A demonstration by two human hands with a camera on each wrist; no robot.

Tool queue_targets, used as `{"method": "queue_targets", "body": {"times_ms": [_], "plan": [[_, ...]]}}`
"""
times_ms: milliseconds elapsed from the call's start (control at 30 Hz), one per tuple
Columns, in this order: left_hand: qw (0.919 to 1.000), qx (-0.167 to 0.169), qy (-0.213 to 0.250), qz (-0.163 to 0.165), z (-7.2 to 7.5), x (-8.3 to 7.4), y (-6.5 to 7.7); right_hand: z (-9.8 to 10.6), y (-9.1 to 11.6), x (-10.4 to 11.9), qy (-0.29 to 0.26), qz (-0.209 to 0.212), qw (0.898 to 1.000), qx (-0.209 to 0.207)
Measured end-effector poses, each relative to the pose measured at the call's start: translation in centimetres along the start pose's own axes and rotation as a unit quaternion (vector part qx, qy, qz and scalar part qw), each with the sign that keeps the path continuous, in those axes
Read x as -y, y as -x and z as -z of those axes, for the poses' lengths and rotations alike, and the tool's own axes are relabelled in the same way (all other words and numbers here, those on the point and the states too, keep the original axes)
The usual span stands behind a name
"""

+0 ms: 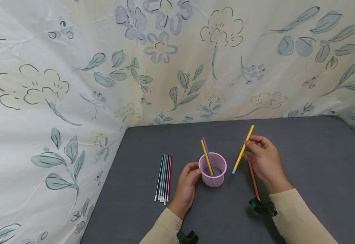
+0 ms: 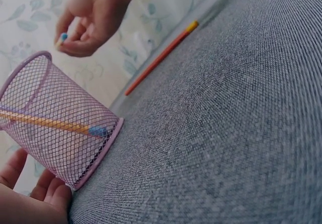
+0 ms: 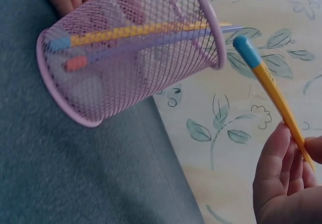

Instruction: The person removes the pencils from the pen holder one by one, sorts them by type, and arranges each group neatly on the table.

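Note:
A pink mesh pencil cup [image 1: 213,182] stands upright on the table, and my left hand [image 1: 184,189] holds it by its left side with fingers and thumb round it. Inside lean a yellow pencil [image 3: 126,33] with a blue end and a purple pencil [image 3: 151,46] with a reddish end. To the right of the cup, my right hand [image 1: 265,164] pinches another yellow pencil [image 1: 240,156] between thumb and fingers, raised off the table. Its blue end [image 3: 246,50] points down, level with the cup's rim and apart from it.
An orange-red pencil [image 1: 253,181] lies on the table below my right hand, partly hidden by the wrist camera. Left of the cup, several dark, green and red pencils [image 1: 165,178] lie side by side. Dark grey cloth [image 1: 317,162] covers the table; flowered fabric [image 1: 177,84] hangs behind.

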State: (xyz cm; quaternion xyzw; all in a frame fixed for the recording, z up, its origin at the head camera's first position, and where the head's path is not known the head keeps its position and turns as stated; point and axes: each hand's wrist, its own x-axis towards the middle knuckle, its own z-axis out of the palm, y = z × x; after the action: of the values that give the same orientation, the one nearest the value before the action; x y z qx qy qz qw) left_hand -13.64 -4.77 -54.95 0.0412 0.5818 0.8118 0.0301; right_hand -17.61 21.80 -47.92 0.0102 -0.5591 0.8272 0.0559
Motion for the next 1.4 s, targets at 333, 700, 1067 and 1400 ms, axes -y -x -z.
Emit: {"method": "queue_targets", "body": {"times_ms": [333,700,1067,1400], "plan": [[1.0000,0.002,-0.003,-0.006,0.3,0.1,0.0,1.5,0.7,-0.4,0.025,-0.010,1.000,0.003],[1.0000,0.000,0.003,-0.004,0.2,0.0,0.1,3.9,1.3,-0.8,0.089,-0.031,0.996,-0.001],[0.9999,0.009,0.000,-0.007,0.5,0.1,0.2,5.7,2.0,-1.1,0.124,-0.045,0.991,-0.002],[1.0000,0.007,0.001,-0.006,0.6,0.1,0.2,7.6,2.3,-1.9,0.149,-0.051,0.988,0.012]]}}
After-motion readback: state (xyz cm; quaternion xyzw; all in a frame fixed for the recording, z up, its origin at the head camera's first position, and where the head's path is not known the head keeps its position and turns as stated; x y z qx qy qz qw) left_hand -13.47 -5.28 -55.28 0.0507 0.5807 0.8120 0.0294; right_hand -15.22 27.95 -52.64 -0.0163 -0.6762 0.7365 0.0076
